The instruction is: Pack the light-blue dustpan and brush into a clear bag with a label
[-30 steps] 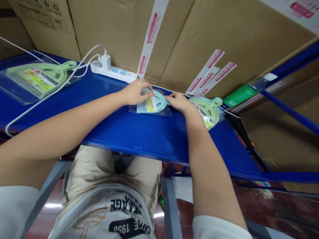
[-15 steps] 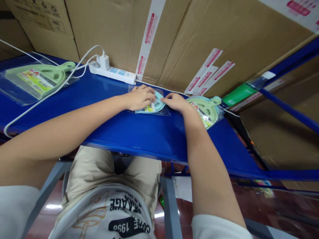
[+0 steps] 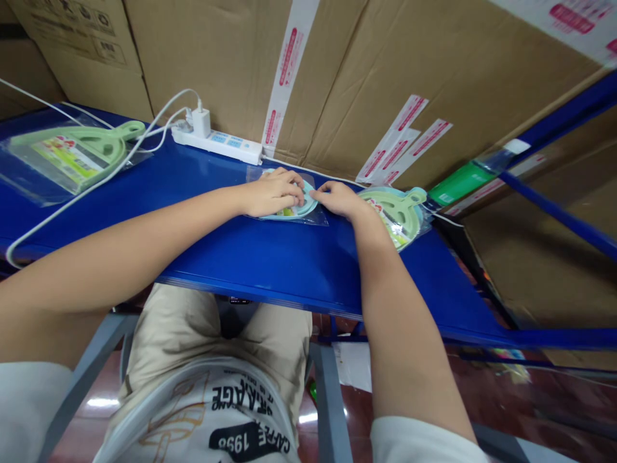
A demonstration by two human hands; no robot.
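Observation:
A light blue plastic item (image 3: 306,204) in a clear bag lies on the blue table (image 3: 270,257), with a coloured label partly covered. My left hand (image 3: 274,193) rests on top of it, fingers apart and slightly bent. At its right end, my right hand (image 3: 337,197) has thumb and fingers closed on the item's edge. Just right of that hand, partly behind my forearm, is a stack of bagged green and blue items (image 3: 402,212). Another bagged green item (image 3: 91,149) with a looped handle lies at the far left.
A white power strip (image 3: 222,146) with a plugged-in charger and cables sits at the table's back edge. Cardboard boxes (image 3: 207,58) stand behind it. A bottle with a green label (image 3: 460,182) leans at the right beside a blue metal frame (image 3: 559,206).
My left hand has slid slightly right over the blue item, covering more of its label. The right hand stays at the item's right end.

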